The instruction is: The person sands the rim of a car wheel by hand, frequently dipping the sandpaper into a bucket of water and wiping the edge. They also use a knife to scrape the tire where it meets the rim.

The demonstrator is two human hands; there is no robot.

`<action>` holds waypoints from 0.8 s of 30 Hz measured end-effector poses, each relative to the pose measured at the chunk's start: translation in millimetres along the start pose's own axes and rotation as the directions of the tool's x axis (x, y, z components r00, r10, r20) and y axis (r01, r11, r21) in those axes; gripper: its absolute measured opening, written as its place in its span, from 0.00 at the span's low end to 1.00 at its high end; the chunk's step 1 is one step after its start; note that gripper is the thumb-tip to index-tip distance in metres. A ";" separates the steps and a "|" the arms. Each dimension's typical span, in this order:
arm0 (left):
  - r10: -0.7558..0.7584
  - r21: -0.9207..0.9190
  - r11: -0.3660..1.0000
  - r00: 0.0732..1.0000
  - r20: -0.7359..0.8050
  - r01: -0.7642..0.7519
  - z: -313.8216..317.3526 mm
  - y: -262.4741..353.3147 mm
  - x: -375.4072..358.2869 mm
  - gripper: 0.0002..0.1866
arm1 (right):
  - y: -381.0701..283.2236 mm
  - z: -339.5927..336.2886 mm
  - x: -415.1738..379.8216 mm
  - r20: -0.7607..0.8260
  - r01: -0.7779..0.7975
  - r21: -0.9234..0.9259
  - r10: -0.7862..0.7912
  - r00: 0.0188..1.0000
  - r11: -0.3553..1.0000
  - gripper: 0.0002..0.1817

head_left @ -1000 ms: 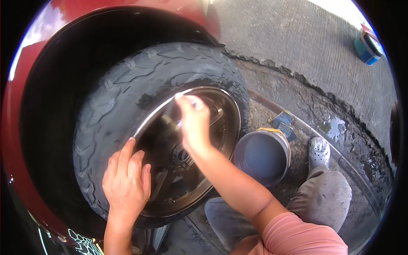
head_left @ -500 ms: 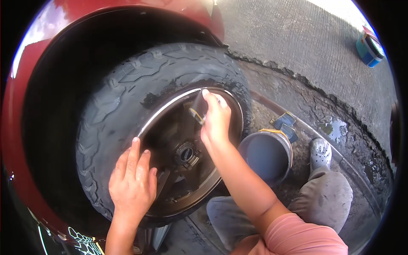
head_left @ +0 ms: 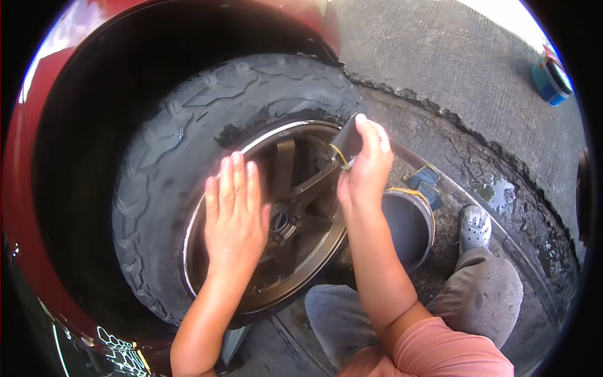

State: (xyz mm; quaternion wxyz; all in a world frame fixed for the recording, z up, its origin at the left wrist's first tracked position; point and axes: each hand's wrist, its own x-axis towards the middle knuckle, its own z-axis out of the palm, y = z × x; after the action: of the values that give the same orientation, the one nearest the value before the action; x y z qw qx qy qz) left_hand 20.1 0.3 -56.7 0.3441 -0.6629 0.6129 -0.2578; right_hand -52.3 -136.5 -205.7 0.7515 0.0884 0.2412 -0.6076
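Note:
A large black tyre (head_left: pixel 157 188) with a bronze spoked rim (head_left: pixel 286 163) fills the middle of the view. My left hand (head_left: pixel 235 217) is over the rim's left part, fingers straight and pointing up, the palm side hidden. My right hand (head_left: pixel 370 157) grips a dark flat piece with a yellow edge (head_left: pixel 348 139) at the upper right edge of the rim. The thumb and fingers pinch it. Wet dark patches mark the sidewall above the rim.
A bucket (head_left: pixel 408 229) of greyish liquid stands right of the wheel, with blue-grey cloth pieces (head_left: pixel 424 182) beside it. My shoe (head_left: pixel 475 227) is further right. A blue-green tub (head_left: pixel 551 80) sits at the far upper right. Red bodywork (head_left: pixel 31 125) arches around the tyre.
My right hand has moved right with the dark piece, from over the rim to its outer edge. My left hand has moved up and right, from the sidewall to over the rim.

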 end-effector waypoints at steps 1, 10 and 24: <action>-0.009 -0.010 1.000 1.000 -0.002 0.009 0.1 5.3 6.5 0.45 | -3.8 2.6 -2.1 -0.002 -0.005 0.021 0.005 1.000 1.000 0.05; 0.106 0.079 0.992 0.994 -0.041 -0.102 31.1 35.8 59.3 0.44 | -11.0 8.4 -10.3 0.006 -0.003 0.018 0.003 1.000 1.000 0.05; 0.665 -0.776 0.629 0.550 0.505 -0.047 28.6 192.1 173.2 0.24 | -58.3 3.9 -7.3 0.114 0.166 -0.108 -0.154 0.981 0.980 0.08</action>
State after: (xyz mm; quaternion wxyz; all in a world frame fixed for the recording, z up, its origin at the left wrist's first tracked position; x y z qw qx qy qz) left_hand -60.0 -169.4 -237.0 0.3448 -0.6283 0.5886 0.3741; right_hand -108.1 -146.1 -189.6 0.7156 -0.0076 0.2427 -0.6549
